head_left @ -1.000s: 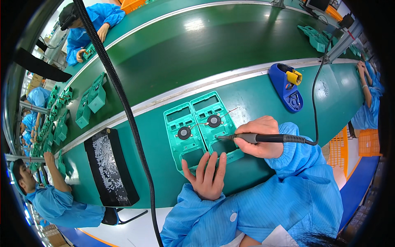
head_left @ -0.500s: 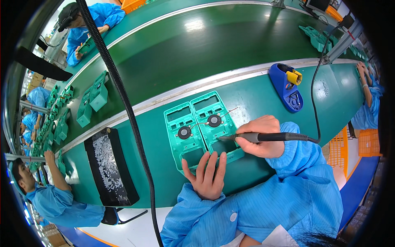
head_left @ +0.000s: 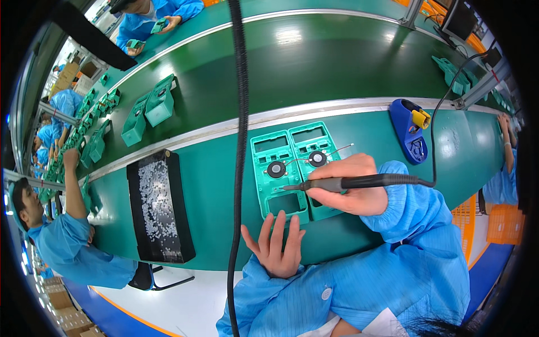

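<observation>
Two green plastic housings lie side by side on the bench, the left housing (head_left: 260, 194) and the right housing (head_left: 332, 147). Each has a round black speaker in it, the left speaker (head_left: 276, 169) and the right speaker (head_left: 318, 159), joined by a thin wire. My right hand (head_left: 349, 182) is closed round a soldering iron (head_left: 368, 181), whose tip points at the left housing just below its speaker. Whether the tip touches the plastic I cannot tell. My left hand (head_left: 277, 250) has its fingers spread, fingertips at the left housing's near edge, and holds nothing.
A blue iron stand (head_left: 409, 132) with a yellow part sits right. Left is a black tray (head_left: 188, 236) of small whitish pieces. A black ribbed hose (head_left: 240, 112) crosses the view. More green housings (head_left: 160, 106) lie on the belt. Co-workers sit left, across and right.
The soldering iron's tip has gone from the right housing to the left one. My left hand has drawn back toward the housings' near edge. The whole view has shifted.
</observation>
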`<action>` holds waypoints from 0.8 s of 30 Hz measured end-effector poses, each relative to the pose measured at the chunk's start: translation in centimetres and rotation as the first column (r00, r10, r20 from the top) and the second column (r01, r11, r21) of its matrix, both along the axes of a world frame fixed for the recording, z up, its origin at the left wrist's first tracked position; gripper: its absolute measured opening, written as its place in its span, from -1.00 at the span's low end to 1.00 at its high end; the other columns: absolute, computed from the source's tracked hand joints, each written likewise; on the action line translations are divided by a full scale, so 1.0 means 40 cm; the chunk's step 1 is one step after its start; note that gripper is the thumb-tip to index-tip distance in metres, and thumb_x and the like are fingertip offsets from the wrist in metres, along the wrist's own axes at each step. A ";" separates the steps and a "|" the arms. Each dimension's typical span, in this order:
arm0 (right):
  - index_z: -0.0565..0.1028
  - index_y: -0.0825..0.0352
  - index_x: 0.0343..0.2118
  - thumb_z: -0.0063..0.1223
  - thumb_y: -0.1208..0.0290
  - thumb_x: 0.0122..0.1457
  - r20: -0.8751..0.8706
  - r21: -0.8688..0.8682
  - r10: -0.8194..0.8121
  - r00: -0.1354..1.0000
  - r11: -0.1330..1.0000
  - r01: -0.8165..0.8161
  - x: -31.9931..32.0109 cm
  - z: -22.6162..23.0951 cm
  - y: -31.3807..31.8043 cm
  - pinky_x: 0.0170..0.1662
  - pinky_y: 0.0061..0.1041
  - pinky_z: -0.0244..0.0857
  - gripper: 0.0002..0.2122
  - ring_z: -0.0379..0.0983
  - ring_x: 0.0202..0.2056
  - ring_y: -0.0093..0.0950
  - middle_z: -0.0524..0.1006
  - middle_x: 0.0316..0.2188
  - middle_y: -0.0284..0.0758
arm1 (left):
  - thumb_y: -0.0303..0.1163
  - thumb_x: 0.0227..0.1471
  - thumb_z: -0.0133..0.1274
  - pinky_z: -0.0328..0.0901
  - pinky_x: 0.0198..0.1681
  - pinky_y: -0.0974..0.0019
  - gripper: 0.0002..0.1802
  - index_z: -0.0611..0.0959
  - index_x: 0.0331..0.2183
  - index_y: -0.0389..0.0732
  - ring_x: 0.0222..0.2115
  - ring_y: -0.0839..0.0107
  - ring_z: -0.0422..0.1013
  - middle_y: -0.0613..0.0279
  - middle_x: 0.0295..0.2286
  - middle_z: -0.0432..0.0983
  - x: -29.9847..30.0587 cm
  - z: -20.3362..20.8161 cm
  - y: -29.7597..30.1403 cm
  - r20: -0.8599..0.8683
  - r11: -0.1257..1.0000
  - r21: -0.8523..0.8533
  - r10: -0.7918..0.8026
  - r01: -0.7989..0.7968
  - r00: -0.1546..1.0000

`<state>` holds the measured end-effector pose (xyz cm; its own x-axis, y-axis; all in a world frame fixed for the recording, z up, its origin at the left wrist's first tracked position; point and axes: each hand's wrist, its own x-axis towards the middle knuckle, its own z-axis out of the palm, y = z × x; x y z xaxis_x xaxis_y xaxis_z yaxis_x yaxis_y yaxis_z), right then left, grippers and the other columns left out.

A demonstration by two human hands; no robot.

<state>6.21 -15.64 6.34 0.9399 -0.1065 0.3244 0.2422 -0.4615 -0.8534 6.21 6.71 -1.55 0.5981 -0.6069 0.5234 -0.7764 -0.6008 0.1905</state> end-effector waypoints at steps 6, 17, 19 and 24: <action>0.55 0.36 -0.43 0.26 0.49 -0.05 0.135 -0.124 0.046 0.990 0.992 -0.029 0.036 -0.042 0.055 -0.60 -0.52 0.25 -0.87 0.40 -0.69 -0.44 0.48 -0.65 -0.30 | -0.31 -0.04 0.15 -0.15 0.21 -0.33 -0.68 0.64 -0.16 -0.06 -0.02 0.24 0.32 0.22 -0.09 0.45 0.013 0.003 0.005 0.000 0.999 -0.041 -0.020 0.020 1.000; 0.54 0.37 -0.44 0.27 0.50 -0.07 0.131 -0.164 0.046 0.990 0.986 -0.024 0.035 -0.034 0.074 -0.61 -0.52 0.24 -0.87 0.41 -0.69 -0.46 0.47 -0.68 -0.31 | -0.39 -0.09 0.16 -0.14 0.22 -0.29 -0.68 0.67 -0.19 -0.04 -0.05 0.27 0.35 0.25 -0.13 0.47 0.014 0.014 0.016 -0.020 0.997 -0.072 -0.011 0.010 1.000; 0.54 0.37 -0.45 0.27 0.50 -0.07 0.135 -0.165 0.047 0.990 0.986 -0.024 0.036 -0.033 0.077 -0.61 -0.52 0.24 -0.87 0.40 -0.69 -0.45 0.47 -0.69 -0.31 | -0.38 -0.09 0.16 -0.14 0.22 -0.29 -0.68 0.67 -0.19 -0.04 -0.05 0.27 0.35 0.25 -0.13 0.47 0.013 0.016 0.018 -0.020 0.998 -0.069 -0.008 0.007 1.000; 0.54 0.37 -0.45 0.28 0.51 -0.08 0.135 -0.169 0.054 0.989 0.985 -0.030 0.037 -0.027 0.080 -0.63 -0.50 0.23 -0.86 0.40 -0.70 -0.43 0.45 -0.70 -0.30 | -0.37 -0.09 0.16 -0.13 0.21 -0.29 -0.69 0.67 -0.20 -0.05 -0.05 0.26 0.35 0.24 -0.13 0.47 0.014 0.017 0.018 -0.016 0.996 -0.088 -0.003 0.002 1.000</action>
